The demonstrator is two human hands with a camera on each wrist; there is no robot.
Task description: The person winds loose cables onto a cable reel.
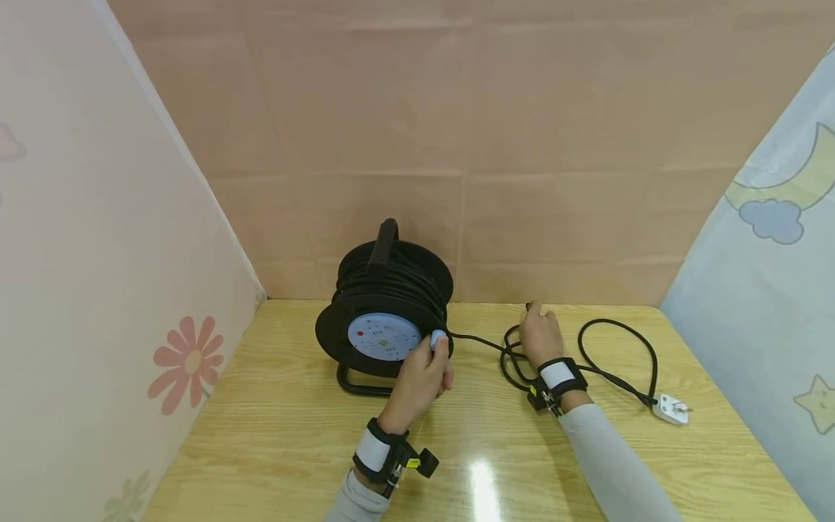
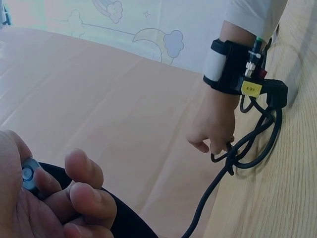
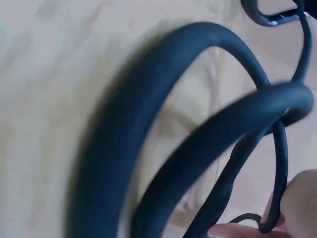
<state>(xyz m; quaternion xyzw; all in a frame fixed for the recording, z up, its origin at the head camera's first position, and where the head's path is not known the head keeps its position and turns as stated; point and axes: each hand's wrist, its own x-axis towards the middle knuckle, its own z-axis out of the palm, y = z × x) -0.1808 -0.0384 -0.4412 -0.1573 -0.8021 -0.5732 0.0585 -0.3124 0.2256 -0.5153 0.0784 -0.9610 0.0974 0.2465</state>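
A black cable reel (image 1: 335,335) with a pale blue socket panel (image 1: 375,346) stands upright on its tube frame, wound with black cable. My left hand (image 1: 416,380) grips the light blue crank knob (image 1: 438,337) at the right of its front disc. In the left wrist view, that knob (image 2: 29,173) shows between the thumb side and the curled fingers. Off to the right, my right hand (image 1: 541,337) pinches the black cable (image 1: 479,338) where it lies in loose loops. The right wrist view shows thick cable loops (image 3: 143,114) close up, with fingertips (image 3: 302,198) on the cable at the lower right.
The cable's free end runs to a white plug (image 1: 670,409) on the right of the wooden table (image 1: 274,449). Brown paper (image 1: 554,145) covers the back. Patterned panels stand at the left (image 1: 85,239) and right (image 1: 770,304).
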